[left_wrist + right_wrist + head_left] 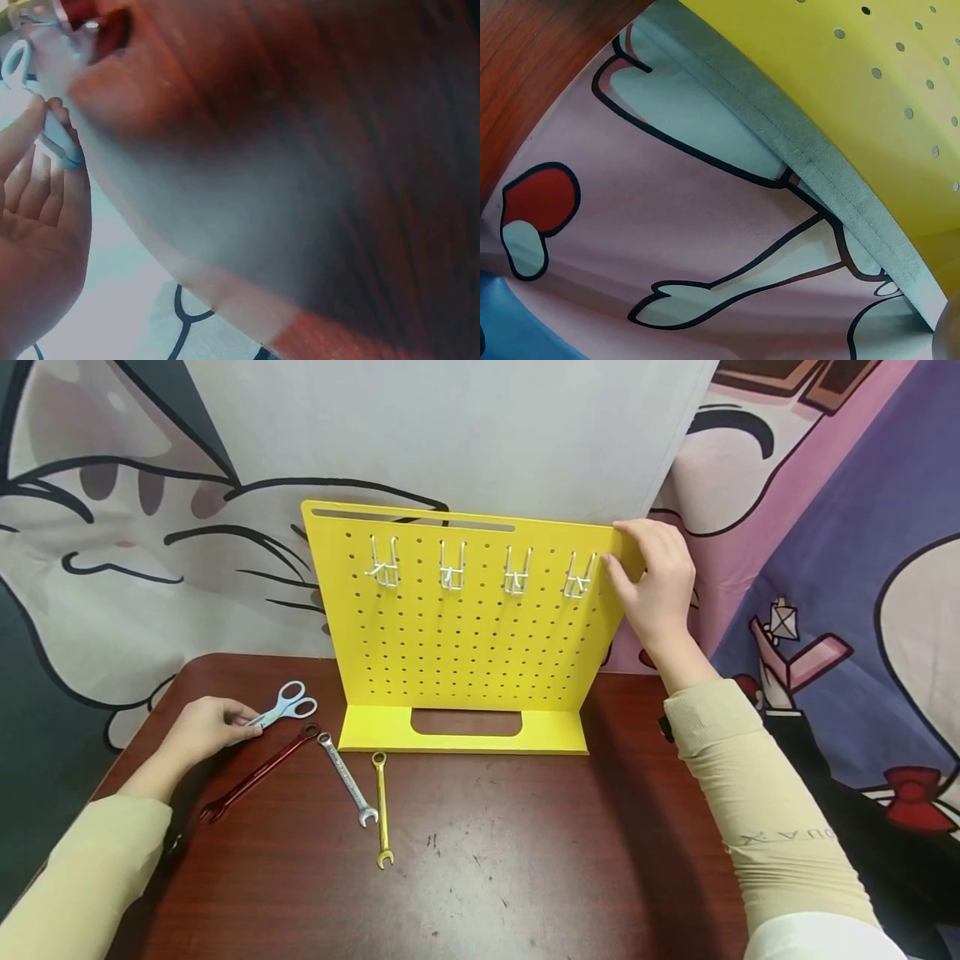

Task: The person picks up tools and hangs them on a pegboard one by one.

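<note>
Light-blue scissors (288, 703) are pinched at the blade end between the thumb and fingers of my left hand (204, 732), handles pointing toward the board. The left wrist view shows the same scissors (61, 141) against the fingers of my left hand (45, 217). My right hand (662, 578) grips the upper right corner of a yellow pegboard (465, 652), thumb on its front face. Several white wire hooks (452, 578) hang in a row near its top. In the right wrist view the pegboard (885, 112) fills the upper right.
On the brown table (495, 860), a dark red wrench (258, 773) lies beside my left hand. A silver wrench (348, 780) and a gold wrench (383, 810) lie in front of the board's base. Behind stands a cartoon-printed cloth (255, 568) with a white panel (450, 435).
</note>
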`<state>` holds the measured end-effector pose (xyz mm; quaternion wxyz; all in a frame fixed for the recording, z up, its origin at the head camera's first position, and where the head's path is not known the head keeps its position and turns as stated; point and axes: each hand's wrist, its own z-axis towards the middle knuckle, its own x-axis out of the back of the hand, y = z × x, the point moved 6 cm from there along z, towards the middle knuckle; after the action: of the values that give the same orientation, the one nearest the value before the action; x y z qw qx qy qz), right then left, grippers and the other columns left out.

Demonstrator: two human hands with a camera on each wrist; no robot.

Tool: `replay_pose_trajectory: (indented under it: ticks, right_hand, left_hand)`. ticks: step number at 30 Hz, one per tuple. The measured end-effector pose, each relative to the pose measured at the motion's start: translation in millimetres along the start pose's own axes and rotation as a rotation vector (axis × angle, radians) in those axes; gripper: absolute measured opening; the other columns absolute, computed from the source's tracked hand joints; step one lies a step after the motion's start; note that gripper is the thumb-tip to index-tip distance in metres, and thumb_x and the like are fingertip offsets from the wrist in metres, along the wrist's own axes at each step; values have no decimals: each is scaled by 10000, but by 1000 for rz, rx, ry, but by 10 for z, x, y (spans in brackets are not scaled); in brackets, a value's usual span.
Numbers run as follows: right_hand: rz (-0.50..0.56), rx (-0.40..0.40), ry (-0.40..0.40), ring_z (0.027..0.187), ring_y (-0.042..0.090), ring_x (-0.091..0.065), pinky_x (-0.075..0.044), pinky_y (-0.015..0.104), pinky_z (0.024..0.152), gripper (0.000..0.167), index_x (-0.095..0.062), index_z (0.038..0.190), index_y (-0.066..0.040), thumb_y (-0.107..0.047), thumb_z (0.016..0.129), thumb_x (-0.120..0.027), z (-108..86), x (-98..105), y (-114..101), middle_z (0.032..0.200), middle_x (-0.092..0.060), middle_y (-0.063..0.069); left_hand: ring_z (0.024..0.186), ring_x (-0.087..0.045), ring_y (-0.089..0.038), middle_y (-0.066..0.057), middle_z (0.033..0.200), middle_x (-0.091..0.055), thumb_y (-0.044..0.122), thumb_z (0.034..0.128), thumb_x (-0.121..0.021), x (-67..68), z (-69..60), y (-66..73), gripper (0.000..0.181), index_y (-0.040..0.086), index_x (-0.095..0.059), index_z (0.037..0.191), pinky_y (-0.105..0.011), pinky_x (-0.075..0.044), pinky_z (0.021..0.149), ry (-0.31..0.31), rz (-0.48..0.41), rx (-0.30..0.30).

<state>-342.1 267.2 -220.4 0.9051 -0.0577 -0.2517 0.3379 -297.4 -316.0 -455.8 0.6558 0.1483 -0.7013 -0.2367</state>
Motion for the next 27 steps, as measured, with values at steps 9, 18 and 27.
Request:
replay_pose_trajectory:
  ticks: [9, 18, 27]
  right_hand:
    - [-6, 2, -8, 1243, 359, -649, -476, 426, 1149, 294, -758, 1235, -41, -100, 948, -782, -2, 8, -12, 1240, -764, 154]
    - [-14, 11, -13, 1232, 372, -651, -481, 436, 1137, 295, -758, 1236, -30, -94, 949, -780, 4, 28, -37, 1233, -764, 168]
    - [-14, 15, -7, 1246, 370, -649, -474, 421, 1159, 293, -758, 1239, -28, -89, 953, -774, 0, 25, -35, 1240, -762, 173]
  left_hand:
    - [684, -582, 18, -180, 883, -812, 122, 931, -817, 8, -113, 146, 319, -123, -758, 1127, -217, -463, 568, -12, -91, 24]
    - [719, -650, 107, -216, 935, -812, 66, 929, -820, -25, -215, 455, 329, -148, -738, 1165, -111, -545, 641, 63, -271, -28]
    - [792, -700, 127, 311, 815, -732, 125, 976, -787, -59, -226, 715, 429, -140, -679, 1297, -88, -568, 733, 94, -527, 24]
